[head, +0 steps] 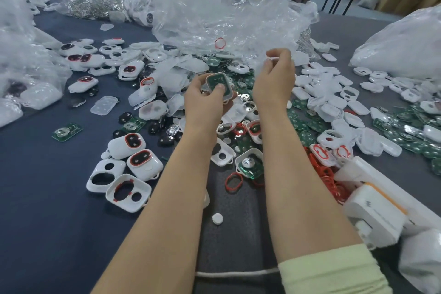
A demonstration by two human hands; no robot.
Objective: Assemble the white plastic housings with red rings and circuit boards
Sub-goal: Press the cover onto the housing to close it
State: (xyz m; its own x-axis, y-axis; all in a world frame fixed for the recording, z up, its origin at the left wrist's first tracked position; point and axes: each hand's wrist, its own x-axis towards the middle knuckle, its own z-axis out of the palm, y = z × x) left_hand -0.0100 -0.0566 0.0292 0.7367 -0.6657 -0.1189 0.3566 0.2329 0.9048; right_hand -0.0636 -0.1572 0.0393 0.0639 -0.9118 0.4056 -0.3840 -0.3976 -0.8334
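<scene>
My left hand [205, 100] grips a white housing [220, 85] with a green circuit board seated inside it, thumb pressing on the board. My right hand [274, 76] is raised beside it and pinches a small white plastic piece [273, 58] between fingertips and thumb. Below my arms lie loose red rings [234, 181], white housings with red rings fitted [130, 142] and bare green circuit boards [67, 131]. A housing holding a board [249, 163] sits between my forearms.
A crumpled clear plastic bag [226, 7] rises behind my hands. More bags stand at the left [21, 55] and right [403, 43]. White boxes [374, 212] sit at the near right. Parts litter the dark table [47, 210].
</scene>
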